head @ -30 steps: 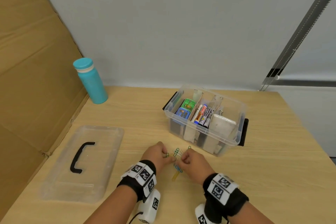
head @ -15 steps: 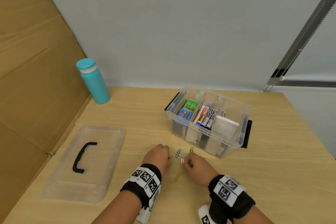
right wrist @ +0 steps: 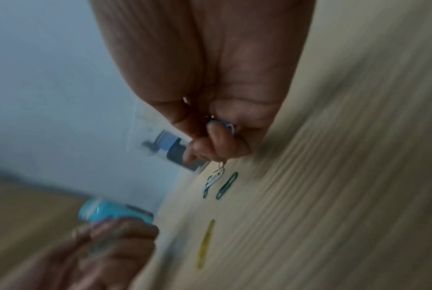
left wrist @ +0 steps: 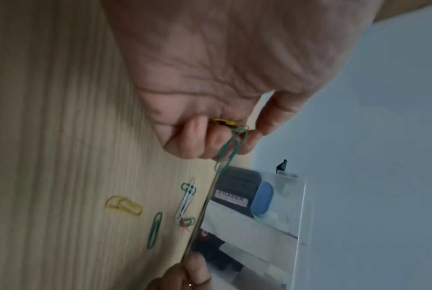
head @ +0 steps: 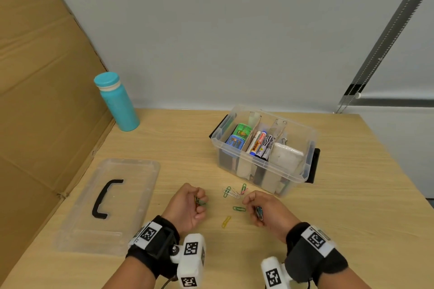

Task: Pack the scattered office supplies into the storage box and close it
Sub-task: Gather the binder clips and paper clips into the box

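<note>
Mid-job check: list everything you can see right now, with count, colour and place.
storage box: 1, clear, black latches, table right, open, holding markers, eraser, other supplies
lid: 1, clear, black handle, table left
loose paper clips: several, green, white, yellow, pink, between the hands
bottle: 1, teal, back left
cardboard: 1, brown, left edge
table: 1, light wood
left hand: holds green and yellow clips
right hand: holds blue clips

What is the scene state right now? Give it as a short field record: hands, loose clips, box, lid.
left hand: holds clips, a green one dangling
right hand: holds clips, a blue one showing
loose clips: yellow clip, green clip and a small cluster on the table
box: open, holds markers and other supplies
lid: off, flat on table left of hands
</note>
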`<move>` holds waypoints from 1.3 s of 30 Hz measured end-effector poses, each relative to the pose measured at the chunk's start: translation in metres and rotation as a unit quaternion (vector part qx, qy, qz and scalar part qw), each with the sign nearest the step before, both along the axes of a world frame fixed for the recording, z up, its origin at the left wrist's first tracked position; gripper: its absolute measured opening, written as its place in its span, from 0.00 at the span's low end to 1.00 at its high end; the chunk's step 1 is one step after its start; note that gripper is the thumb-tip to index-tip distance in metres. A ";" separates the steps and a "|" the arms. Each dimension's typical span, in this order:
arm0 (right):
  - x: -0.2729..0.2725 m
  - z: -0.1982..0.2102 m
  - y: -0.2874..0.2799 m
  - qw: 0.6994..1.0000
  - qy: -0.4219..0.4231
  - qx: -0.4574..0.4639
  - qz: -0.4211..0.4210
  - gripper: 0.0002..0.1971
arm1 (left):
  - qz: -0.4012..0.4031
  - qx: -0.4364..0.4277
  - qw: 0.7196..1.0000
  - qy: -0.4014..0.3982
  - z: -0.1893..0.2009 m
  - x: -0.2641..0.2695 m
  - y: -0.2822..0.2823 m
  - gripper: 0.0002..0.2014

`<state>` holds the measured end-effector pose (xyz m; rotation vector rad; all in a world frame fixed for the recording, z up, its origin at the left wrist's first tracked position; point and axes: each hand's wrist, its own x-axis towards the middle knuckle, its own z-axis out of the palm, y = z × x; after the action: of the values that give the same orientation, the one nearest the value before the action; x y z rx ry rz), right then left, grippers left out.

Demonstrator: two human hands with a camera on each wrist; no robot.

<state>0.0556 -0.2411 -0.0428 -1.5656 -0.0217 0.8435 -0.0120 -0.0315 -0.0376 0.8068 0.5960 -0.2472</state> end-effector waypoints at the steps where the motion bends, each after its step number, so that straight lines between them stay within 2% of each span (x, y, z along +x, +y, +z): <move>1: 0.001 0.000 0.002 0.996 -0.066 -0.059 0.031 0.15 | 0.005 0.005 1.000 0.004 -0.001 -0.001 -0.001 0.15; 3: 0.001 0.001 0.006 0.959 -0.196 -0.174 0.111 0.14 | -0.012 0.065 0.998 0.011 -0.004 -0.004 -0.003 0.21; 5: -0.001 0.000 0.010 0.893 -0.304 -0.278 0.184 0.10 | -0.069 0.174 0.982 0.007 -0.007 -0.006 -0.009 0.21; 7: -0.003 0.001 0.014 0.827 -0.368 -0.360 0.225 0.06 | -0.130 0.285 0.950 -0.005 -0.010 -0.006 -0.015 0.20; 9: -0.006 0.003 0.017 0.787 -0.391 -0.404 0.252 0.08 | -0.175 0.430 0.885 -0.025 -0.011 -0.006 -0.018 0.18; 11: -0.008 0.005 0.019 0.773 -0.401 -0.419 0.256 0.09 | -0.210 0.555 0.803 -0.051 -0.012 -0.006 -0.019 0.15; 12: -0.009 0.004 0.020 0.770 -0.405 -0.423 0.253 0.09 | -0.228 0.589 0.773 -0.054 -0.011 -0.008 -0.020 0.12; 14: -0.009 0.003 0.023 0.758 -0.412 -0.440 0.250 0.11 | -0.258 0.632 0.730 -0.043 -0.009 -0.012 -0.024 0.10; 17: -0.009 0.000 0.027 0.728 -0.408 -0.485 0.262 0.18 | -0.299 0.669 0.681 -0.007 -0.006 -0.019 -0.028 0.16; 19: -0.006 -0.001 0.025 0.737 -0.395 -0.482 0.262 0.17 | -0.308 0.674 0.672 0.000 -0.006 -0.023 -0.028 0.13; 20: -0.005 -0.001 0.022 0.762 -0.380 -0.460 0.253 0.12 | -0.307 0.673 0.673 -0.002 -0.006 -0.024 -0.028 0.11; 21: -0.002 -0.004 0.018 0.807 -0.350 -0.413 0.237 0.07 | -0.307 0.673 0.673 -0.007 -0.005 -0.025 -0.028 0.08; 22: 0.002 -0.006 0.012 0.868 -0.299 -0.338 0.207 0.07 | -0.309 0.675 0.670 -0.011 -0.005 -0.026 -0.028 0.06; 23: 0.004 -0.007 0.006 0.934 -0.217 -0.234 0.158 0.09 | -0.313 0.680 0.663 -0.013 -0.003 -0.026 -0.028 0.04; 24: 0.004 -0.007 0.000 0.983 -0.113 -0.112 0.091 0.10 | -0.321 0.685 0.653 -0.011 -0.001 -0.026 -0.029 0.04; 25: 0.004 -0.005 -0.005 0.999 -0.019 0.008 0.029 0.11 | -0.331 0.689 0.645 -0.008 0.000 -0.026 -0.030 0.05; 26: 0.002 -0.003 -0.010 0.994 0.050 0.101 -0.011 0.11 | -0.340 0.688 0.641 -0.004 0.001 -0.025 -0.030 0.05; 27: 0.000 0.000 -0.013 0.984 0.088 0.152 -0.029 0.12 | -0.350 0.686 0.638 -0.001 0.003 -0.024 -0.030 0.04; 29: -0.004 -0.002 -0.013 0.980 0.106 0.165 -0.027 0.14 | -0.371 0.673 0.639 0.007 0.005 -0.021 -0.029 0.04; 31: -0.004 -0.006 -0.008 0.993 0.064 0.104 -0.003 0.13 | -0.393 0.662 0.638 0.009 0.006 -0.017 -0.027 0.05; 32: -0.005 -0.006 -0.004 0.999 0.003 0.043 0.029 0.12 | -0.403 0.663 0.631 0.001 0.006 -0.016 -0.027 0.04; 33: -0.006 -0.005 0.001 0.993 -0.087 -0.036 0.077 0.12 | -0.414 0.668 0.618 -0.007 0.007 -0.016 -0.029 0.04; 34: -0.008 -0.005 0.005 0.966 -0.188 -0.113 0.137 0.12 | -0.421 0.677 0.603 -0.018 0.005 -0.017 -0.031 0.04; 36: -0.015 -0.005 0.014 0.868 -0.354 -0.220 0.269 0.08 | -0.406 0.686 0.603 -0.038 0.000 -0.020 -0.030 0.06; 37: -0.018 -0.004 0.018 0.814 -0.410 -0.262 0.316 0.09 | -0.382 0.682 0.621 -0.049 -0.001 -0.021 -0.028 0.07; 38: -0.020 -0.003 0.022 0.778 -0.444 -0.287 0.341 0.10 | -0.351 0.669 0.652 -0.066 -0.001 -0.022 -0.024 0.05; 39: -0.021 -0.001 0.025 0.759 -0.458 -0.301 0.352 0.09 | -0.318 0.642 0.692 -0.084 -0.001 -0.023 -0.019 0.02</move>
<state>0.0347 -0.2157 -0.0434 -2.5277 -1.2308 0.5518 -0.0345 -0.0505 -0.0382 2.4103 0.2016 -0.3724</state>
